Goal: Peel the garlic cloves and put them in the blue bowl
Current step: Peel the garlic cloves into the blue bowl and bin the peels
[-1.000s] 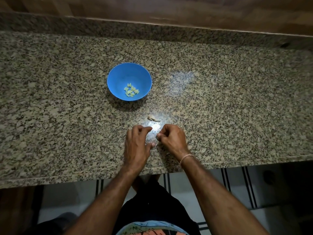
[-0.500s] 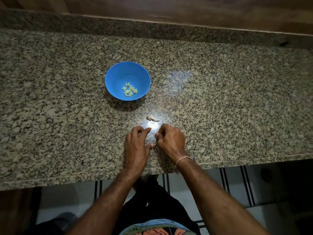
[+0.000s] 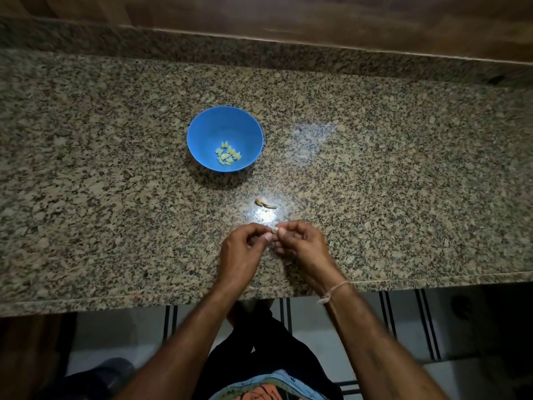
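Garlic clove (image 3: 274, 228) is pinched between the fingers (image 3: 282, 232) of left hand (image 3: 242, 249) and right hand (image 3: 302, 245), on the near side of the blue bowl (image 3: 202, 131). Peeled cloves (image 3: 227, 153) are seen inside the bowl. Peel scrap (image 3: 264, 203) is laid on the tabletop (image 3: 403, 183) between bowl and hands.

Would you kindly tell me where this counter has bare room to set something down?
The speckled granite counter lies bare left of the round blue plastic bowl and, wider, right of it; also behind it, up to the backsplash. Crowded: between bowl and the left hand and right hand, around a dry garlic scrap.
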A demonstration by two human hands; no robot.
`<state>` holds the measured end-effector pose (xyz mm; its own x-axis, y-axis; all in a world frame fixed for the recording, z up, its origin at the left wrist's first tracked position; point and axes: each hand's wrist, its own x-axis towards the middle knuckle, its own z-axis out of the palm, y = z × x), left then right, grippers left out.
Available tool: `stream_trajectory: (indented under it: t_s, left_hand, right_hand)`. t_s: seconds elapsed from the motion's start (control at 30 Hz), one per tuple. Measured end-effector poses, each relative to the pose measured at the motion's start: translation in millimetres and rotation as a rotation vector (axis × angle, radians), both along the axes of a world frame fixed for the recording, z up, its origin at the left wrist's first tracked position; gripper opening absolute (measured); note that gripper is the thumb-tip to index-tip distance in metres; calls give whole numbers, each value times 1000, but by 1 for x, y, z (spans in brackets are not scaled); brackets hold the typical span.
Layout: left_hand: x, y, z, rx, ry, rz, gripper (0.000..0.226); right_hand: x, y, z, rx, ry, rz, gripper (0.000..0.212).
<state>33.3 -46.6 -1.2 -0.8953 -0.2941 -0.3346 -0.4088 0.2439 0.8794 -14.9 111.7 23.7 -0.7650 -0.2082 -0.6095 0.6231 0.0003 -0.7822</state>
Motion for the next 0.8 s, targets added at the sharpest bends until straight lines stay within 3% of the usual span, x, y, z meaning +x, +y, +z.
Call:
stream_trajectory:
  t_s: [0.23,0.53,0.8]
  left_hand:
    - [-2,11,28,352,-23,118,8]
    - [-8,10,47,435,-30,137,13]
    - [-14,22,51,441,-98,281,12]
  right_hand:
    - [6,-2,5,-138,-44,-107,12]
    - [0,-1,11,-54,136,-62,6]
    - [-7,3,13,-120,151,-38,14]
